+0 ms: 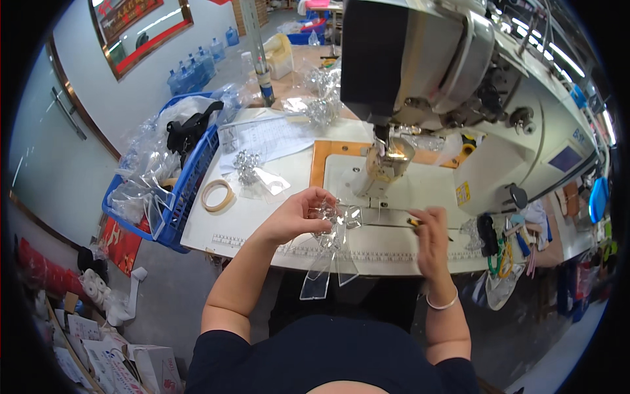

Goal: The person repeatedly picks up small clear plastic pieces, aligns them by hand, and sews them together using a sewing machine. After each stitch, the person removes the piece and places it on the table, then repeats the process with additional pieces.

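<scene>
My left hand (pixel 308 213) is closed around a bunch of clear plastic pieces (pixel 333 238) with shiny edges. Their flat strips hang down over the table's front edge. My right hand (pixel 432 243), slightly blurred, is raised over the front of the table to the right. A small yellow-and-black tool (pixel 413 222) shows at its fingers, mostly hidden; its exact kind cannot be made out. Just beyond the hands stands the sewing machine's post (pixel 384 164), under the needle area of the large machine head (pixel 420 59). Neither hand touches the machine.
On the white table lie a tape roll (pixel 217 196), a silvery clear bundle (pixel 248 167) and a paper sheet (pixel 275 139). A blue basket (pixel 197 177) full of plastic stands at left. Tools and cords (pixel 505 253) hang at the right edge. Cartons (pixel 131 361) sit lower left.
</scene>
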A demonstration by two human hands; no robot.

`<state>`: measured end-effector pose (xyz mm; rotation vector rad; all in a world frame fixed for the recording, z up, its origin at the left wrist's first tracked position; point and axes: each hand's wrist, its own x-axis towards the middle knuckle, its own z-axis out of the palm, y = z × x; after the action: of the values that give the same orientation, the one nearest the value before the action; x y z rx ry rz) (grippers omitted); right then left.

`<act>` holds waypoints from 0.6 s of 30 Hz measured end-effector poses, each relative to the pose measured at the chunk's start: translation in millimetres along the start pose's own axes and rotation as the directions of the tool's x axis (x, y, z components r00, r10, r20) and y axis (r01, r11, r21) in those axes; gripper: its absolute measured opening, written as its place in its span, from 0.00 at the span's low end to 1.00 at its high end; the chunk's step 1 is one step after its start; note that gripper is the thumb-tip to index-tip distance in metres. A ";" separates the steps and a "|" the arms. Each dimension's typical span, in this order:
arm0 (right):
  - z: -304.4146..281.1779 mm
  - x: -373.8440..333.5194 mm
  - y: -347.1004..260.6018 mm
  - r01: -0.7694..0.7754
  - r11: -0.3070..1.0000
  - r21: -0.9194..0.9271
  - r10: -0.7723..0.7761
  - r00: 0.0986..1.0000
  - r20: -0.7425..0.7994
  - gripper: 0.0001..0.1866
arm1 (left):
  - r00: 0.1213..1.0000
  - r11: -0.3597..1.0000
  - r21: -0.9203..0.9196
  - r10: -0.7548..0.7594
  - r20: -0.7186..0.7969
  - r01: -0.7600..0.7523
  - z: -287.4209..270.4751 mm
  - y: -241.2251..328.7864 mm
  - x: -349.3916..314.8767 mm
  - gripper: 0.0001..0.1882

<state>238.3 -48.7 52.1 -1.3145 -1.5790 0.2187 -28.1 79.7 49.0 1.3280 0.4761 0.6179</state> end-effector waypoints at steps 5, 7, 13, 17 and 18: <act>24.0 27.8 -44.6 0.366 0.915 -0.173 -0.279 0.879 0.386 0.20 | 0.992 0.999 -0.013 -0.049 0.120 0.051 14.6 15.7 -18.4 0.25; 29.4 29.1 -37.7 0.468 0.877 -0.109 -0.411 0.847 0.336 0.18 | 0.988 0.998 -0.016 -0.062 0.139 0.065 16.1 21.6 -23.0 0.25; 35.1 30.2 -41.0 0.582 0.808 -0.094 -0.541 0.796 0.272 0.15 | 0.983 0.997 -0.041 -0.053 0.176 0.062 20.1 23.9 -29.1 0.25; 36.0 27.2 -41.8 0.582 0.809 -0.084 -0.555 0.804 0.214 0.14 | 0.980 0.998 -0.048 -0.031 0.198 0.042 20.0 21.0 -27.0 0.26; 35.5 26.3 -41.9 0.564 0.822 -0.072 -0.543 0.817 0.196 0.13 | 0.979 0.998 -0.049 -0.024 0.201 0.035 19.7 20.2 -26.1 0.26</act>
<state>187.9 -28.0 79.4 -0.8844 -2.0810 -0.1469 -37.9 50.4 71.8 1.3152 0.3126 0.4634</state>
